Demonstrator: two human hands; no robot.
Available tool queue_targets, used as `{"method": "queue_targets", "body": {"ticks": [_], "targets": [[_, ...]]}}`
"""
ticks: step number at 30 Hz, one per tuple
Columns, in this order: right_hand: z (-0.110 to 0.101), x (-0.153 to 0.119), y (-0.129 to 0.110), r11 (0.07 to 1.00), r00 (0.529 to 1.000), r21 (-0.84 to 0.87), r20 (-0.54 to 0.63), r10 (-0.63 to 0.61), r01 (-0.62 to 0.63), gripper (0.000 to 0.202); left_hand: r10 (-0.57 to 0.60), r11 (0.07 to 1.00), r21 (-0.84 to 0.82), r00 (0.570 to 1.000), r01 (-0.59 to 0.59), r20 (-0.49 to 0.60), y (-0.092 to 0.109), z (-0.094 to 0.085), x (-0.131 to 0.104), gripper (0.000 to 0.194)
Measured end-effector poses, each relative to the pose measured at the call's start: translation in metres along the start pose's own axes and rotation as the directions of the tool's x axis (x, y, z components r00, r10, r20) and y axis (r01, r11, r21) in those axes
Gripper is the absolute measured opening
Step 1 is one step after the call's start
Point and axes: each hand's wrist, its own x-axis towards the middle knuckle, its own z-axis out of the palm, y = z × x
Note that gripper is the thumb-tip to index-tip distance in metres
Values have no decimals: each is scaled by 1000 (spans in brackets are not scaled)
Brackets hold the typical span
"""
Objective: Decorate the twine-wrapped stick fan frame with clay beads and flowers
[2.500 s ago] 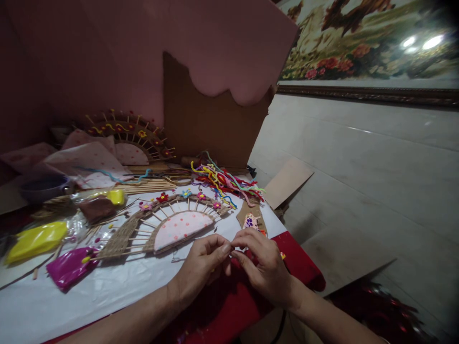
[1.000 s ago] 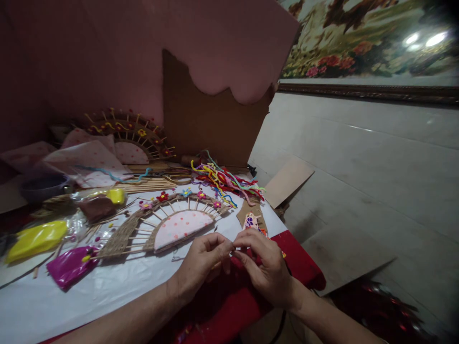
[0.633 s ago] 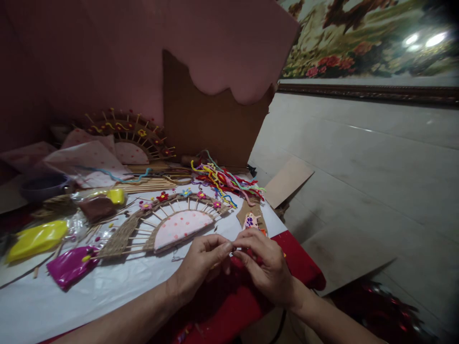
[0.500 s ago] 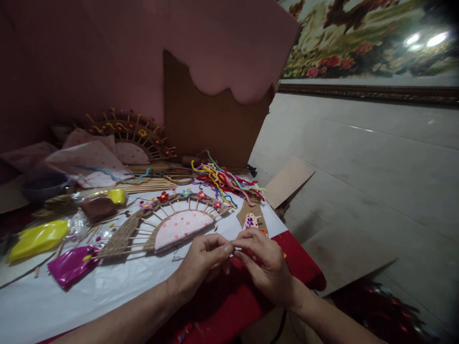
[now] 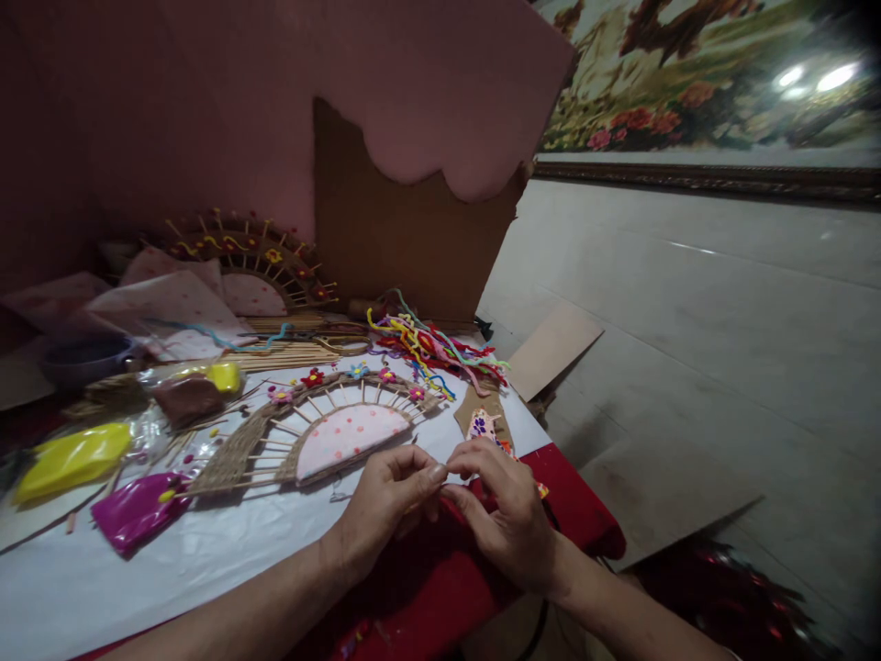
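My left hand [image 5: 395, 496] and my right hand [image 5: 506, 509] meet fingertip to fingertip over the table's front edge. Thumb and fingers are pinched on both; whatever lies between them is too small or hidden to make out. Just behind my left hand lies a fan-shaped craft [image 5: 351, 441] of sticks and twine, with a dotted cloth half-circle and small coloured flowers along its arc. Beyond my right hand is a piece of brown card [image 5: 474, 401] with a pink decorated shape [image 5: 482, 424] on it, partly covered by my fingers.
Yarn-like coloured strands [image 5: 433, 344] lie in a heap at the back, with scissors [image 5: 344, 344] and thin sticks [image 5: 295, 353] beside them. Yellow [image 5: 75, 462] and magenta packets [image 5: 138, 514] sit at left. A second fan [image 5: 254, 248] leans behind, near a cardboard panel [image 5: 406, 239].
My right hand has shifted slightly, its index finger and thumb now a little further apart. My left hand has barely moved. Objects on the table stay put.
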Motion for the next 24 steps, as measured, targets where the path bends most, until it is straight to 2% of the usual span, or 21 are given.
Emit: {"method": "queue_targets", "body": {"ticks": [7, 11, 14, 18, 21, 24], "targets": [[1, 1, -3, 1000, 1000, -11, -8, 2, -2, 14, 28, 1000, -14, 1000, -28, 0, -2, 0, 0, 34], [-4, 13, 2, 994, 995, 49, -12, 96, -95, 6, 47, 998, -52, 999, -47, -14, -1, 1, -1, 33], [-9, 30, 22, 981, 981, -3, -5, 193, -193, 3, 33, 998, -53, 999, -35, -23, 1, 2, -1, 32], [-7, 55, 57, 953, 957, -166, 106, 272, -252, 3, 19, 999, -35, 999, -20, -28, 0, 2, -1, 34], [-2, 70, 76, 936, 939, -283, 209, 274, -211, 5, 3, 1000, -28, 1000, -3, -24, 0, 2, -1, 35], [2, 80, 84, 922, 916, -352, 294, 274, -163, 6, -18, 1000, -16, 1000, 18, -24, 1, 2, -1, 37]]}}
